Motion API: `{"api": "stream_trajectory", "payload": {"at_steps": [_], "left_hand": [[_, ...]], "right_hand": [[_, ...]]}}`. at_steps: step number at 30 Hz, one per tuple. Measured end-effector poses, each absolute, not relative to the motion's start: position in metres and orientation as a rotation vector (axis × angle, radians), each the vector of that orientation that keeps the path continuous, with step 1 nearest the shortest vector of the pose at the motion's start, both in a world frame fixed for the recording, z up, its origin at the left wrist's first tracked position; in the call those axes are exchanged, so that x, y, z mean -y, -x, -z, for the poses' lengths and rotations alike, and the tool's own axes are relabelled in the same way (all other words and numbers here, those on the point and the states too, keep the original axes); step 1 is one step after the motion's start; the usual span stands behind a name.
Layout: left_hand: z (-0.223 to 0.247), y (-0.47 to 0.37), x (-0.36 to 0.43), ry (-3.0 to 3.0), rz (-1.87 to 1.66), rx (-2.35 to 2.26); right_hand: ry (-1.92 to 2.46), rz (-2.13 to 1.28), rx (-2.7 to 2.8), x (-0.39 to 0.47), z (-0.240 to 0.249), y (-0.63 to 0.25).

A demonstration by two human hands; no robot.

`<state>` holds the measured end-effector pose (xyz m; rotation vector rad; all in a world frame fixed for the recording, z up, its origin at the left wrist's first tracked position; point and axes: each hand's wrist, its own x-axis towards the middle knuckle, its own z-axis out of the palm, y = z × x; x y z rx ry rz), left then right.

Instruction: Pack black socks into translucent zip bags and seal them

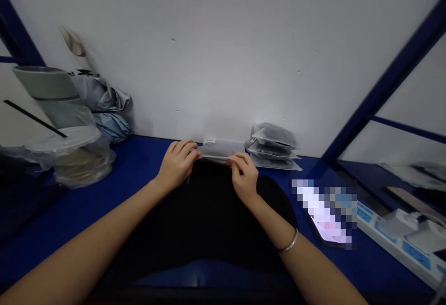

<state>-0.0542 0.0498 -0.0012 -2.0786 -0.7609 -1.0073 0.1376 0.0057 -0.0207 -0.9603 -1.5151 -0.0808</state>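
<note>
Here, both hands (177,163) pinch a plastic packet (216,158) (label (209,142) blurred).

Room leftward — wall (226,72) blocks ahead, packets (273,147) right.

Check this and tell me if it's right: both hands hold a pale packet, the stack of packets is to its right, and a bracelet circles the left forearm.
The head view shows the bracelet on the right forearm, not the left. The rest stands: the left hand and the right hand hold the pale packet, with the stack of packets to its right.
</note>
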Motion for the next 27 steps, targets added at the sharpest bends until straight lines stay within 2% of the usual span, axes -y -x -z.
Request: {"api": "stream_trajectory", "payload": {"at_steps": [8, 14, 18, 24, 27], "left_hand": [[0.009, 0.066, -0.064, 2.132, 0.898, 1.253], [0.017, 0.056, -0.057, 2.289, 1.467, 1.443], [0.019, 0.045, -0.043, 2.345, 1.575, 1.246], [0.020, 0.034, -0.028, 2.391, 1.506, 0.815], [0.021, 0.036, -0.029, 2.420, 1.569, 0.744]], "right_hand": [[1.087, -0.167, 1.122, -0.029, 0.025, -0.160], [1.314, 0.200, 1.395, -0.021, 0.021, -0.160], [1.379, 0.395, 1.756, -0.008, 0.017, -0.146], [1.317, 0.126, 1.785, -0.010, 0.021, -0.147], [1.212, 0.110, 1.708, -0.013, 0.020, -0.151]]}}
